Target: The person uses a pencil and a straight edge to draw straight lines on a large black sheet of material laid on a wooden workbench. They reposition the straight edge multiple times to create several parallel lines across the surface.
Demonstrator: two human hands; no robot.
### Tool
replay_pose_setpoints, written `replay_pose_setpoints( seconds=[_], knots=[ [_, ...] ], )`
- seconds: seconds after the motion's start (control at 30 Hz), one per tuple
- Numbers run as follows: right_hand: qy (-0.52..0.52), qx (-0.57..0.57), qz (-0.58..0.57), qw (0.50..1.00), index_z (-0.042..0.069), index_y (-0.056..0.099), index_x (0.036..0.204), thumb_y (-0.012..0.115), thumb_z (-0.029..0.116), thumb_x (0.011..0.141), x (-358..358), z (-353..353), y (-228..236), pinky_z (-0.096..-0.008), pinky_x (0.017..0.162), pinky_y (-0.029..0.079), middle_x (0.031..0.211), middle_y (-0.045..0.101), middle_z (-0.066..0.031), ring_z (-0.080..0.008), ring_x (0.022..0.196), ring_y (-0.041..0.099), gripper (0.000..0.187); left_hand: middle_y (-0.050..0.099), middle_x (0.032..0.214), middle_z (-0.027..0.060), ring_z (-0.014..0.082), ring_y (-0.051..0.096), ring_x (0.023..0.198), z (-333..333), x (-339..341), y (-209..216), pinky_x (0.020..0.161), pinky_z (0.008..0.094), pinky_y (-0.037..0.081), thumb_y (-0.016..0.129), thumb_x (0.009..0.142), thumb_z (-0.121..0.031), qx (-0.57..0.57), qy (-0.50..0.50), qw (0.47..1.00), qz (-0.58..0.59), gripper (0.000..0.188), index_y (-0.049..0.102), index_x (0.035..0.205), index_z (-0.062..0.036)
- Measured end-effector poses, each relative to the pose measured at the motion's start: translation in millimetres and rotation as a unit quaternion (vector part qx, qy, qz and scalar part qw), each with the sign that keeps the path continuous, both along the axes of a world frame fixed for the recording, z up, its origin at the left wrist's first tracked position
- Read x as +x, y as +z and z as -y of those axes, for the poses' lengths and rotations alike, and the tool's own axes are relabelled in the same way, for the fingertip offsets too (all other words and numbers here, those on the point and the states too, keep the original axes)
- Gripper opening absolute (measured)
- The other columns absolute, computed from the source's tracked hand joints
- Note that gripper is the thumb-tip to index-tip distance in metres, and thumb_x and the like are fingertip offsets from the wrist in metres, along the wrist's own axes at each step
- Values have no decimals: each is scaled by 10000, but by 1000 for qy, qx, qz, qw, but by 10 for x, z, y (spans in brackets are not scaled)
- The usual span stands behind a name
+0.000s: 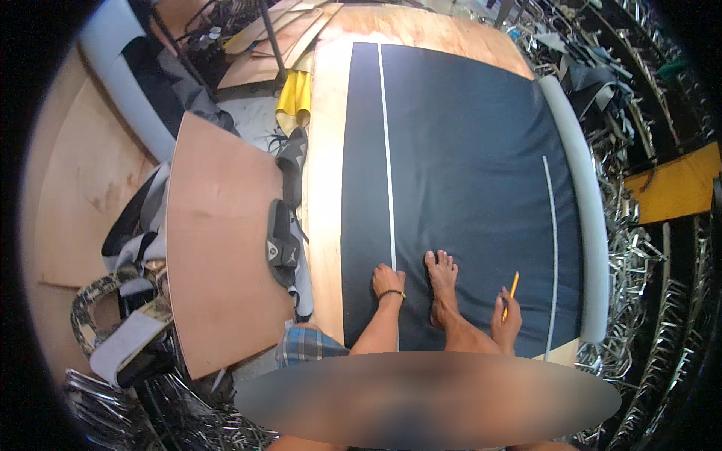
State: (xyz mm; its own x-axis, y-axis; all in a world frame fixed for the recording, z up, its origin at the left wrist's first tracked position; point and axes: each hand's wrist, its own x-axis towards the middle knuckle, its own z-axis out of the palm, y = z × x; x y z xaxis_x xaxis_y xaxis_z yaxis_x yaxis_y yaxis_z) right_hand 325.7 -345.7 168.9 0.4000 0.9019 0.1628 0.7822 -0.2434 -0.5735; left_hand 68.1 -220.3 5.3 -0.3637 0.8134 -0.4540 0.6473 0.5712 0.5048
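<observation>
A sheet of black material (pixel 466 150) lies over a pale wooden board, with slight wrinkles in its near part. A long, thin white strip (pixel 386 135) runs along its left side from the far edge. At the strip's near end my left hand (pixel 388 282), with a dark bracelet at the wrist, is closed on it. My right hand (pixel 507 319) holds a yellow pencil (pixel 514 284), its tip pointing up and away, over the sheet's near right part. To the right of that hand lies a second narrow pale strip (pixel 553 240), which nothing touches.
My bare foot (pixel 445 289) rests on the sheet between my hands. A grey roll (pixel 579 203) borders the right side. On the left are dark sandals (pixel 283 244), a curved brown board (pixel 222 240) and yellow material (pixel 295 98). Many metal pieces (pixel 624 278) surround the board. A blurred oval covers the bottom.
</observation>
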Motion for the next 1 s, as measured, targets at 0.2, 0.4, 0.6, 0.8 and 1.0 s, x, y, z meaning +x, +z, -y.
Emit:
replay_pose_setpoints(
  seconds=[0.2,0.4,0.6,0.8,1.0],
  knots=[
    [-245,-11,-48,968,13,687,1283,655,158,1034,132,1882,384,-418,1034,501,1255,729,-154,-280,1205,665,290,729,1136,263,474,696,1051,-19,-9,132,926,547,540,691,886,-363,-16,28,994,105,417,660,1116,-16],
    [-363,175,58,913,48,690,1323,738,279,972,341,3291,1596,-553,1107,427,1245,729,-194,-369,1267,628,423,734,1020,293,517,684,979,202,256,203,845,618,504,536,1010,-385,120,71,967,212,370,617,1213,-86],
    [-406,243,263,841,12,687,1304,704,308,997,14,3060,3007,-526,993,513,1219,723,-234,-427,1166,663,427,738,1007,275,510,685,972,320,496,455,848,611,495,490,1067,-396,170,16,966,195,372,601,1190,-62],
    [-159,323,276,891,0,650,1278,604,119,1068,-147,2517,3831,-348,1014,514,1279,696,-143,-239,1175,654,246,720,990,279,520,665,955,187,663,795,810,608,494,504,1071,-417,186,-13,949,253,408,626,1145,-34],
    [46,129,-102,985,64,594,1190,664,34,1002,-735,1839,2091,-389,1084,482,1351,666,-156,-273,1250,639,204,728,1055,282,507,673,1027,-108,785,882,889,610,491,491,1077,-398,178,-16,959,220,412,599,1165,-10]
  ],
)
